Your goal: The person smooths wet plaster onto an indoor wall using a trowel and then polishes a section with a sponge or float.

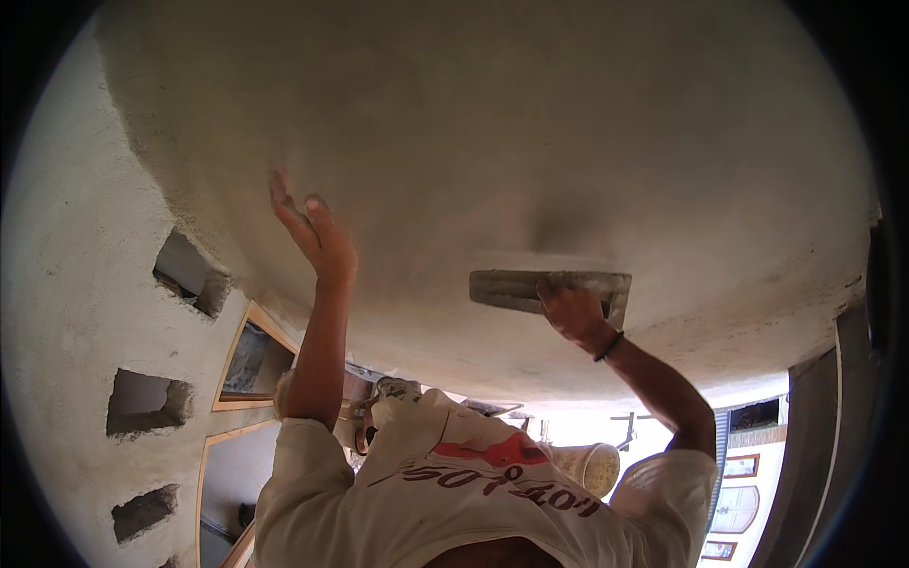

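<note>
White short-sleeved shirt [322,511] fabric with red and dark print fills the lower foreground, partly hiding a pale cylindrical bucket [589,466]. The person's right hand [573,308], below a dark wristband [609,346], has its fingers curled around the handle of a long flat plaster-smeared trowel [507,287], hiding most of the grip; the trowel lies at the broad grey-brown plaster surface [426,123]. The left hand [327,244] is raised, fingers spread and slightly blurred; whether it touches the plaster cannot be told. Leftward, a rough pale wall [57,284] with squarish holes [147,402] adjoins a light wooden frame [242,405].
</note>
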Available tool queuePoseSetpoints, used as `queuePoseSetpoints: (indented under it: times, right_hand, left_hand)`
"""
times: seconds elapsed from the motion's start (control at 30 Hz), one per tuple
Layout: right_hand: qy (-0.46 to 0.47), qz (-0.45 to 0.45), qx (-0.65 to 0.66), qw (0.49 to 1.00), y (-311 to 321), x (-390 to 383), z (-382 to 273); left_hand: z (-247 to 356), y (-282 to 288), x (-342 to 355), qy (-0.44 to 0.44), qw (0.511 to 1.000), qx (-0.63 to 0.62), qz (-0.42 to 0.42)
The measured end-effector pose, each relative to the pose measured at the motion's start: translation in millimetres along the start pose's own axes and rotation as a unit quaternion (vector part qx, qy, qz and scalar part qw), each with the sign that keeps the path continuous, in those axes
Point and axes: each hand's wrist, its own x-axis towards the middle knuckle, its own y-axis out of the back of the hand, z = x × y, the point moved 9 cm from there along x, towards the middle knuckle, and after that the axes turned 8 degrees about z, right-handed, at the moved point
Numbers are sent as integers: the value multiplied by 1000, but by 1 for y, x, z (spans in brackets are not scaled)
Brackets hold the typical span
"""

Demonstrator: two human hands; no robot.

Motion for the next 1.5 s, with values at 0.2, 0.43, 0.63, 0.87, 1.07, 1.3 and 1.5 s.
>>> queuePoseSetpoints:
  times: [0.2, 0.43, 0.63, 0.87, 1.07, 1.3, 1.5]
  right_hand:
    - [-294, 429, 147, 841, 196, -58, 117]
    - [-315, 390, 105, 859, 184, 42, 99]
    - [-44, 71, 46, 995, -53, 84, -79]
    - [-81, 44, 464, 881, -7, 36, -104]
    - [-204, 156, 687, 680, 65, 30, -77]
    - [-224, 187, 815, 501, 64, 24, -68]
    - [-129, 85, 866, 476, 34, 9, -83]
  left_hand:
    - [-44, 48, -16, 79, 994, 74, -14]
    - [-49, 11, -45, 158, 985, 1, -66]
    - [-30, -4, -67, 150, 984, -20, -90]
    - [65, 48, -141, 136, 968, -34, -208]
    - [141, -6, -196, 97, 927, -116, -343]
    - [107, -39, -200, 68, 976, 11, -208]
    - [81, -45, -204, 87, 981, 103, -139]
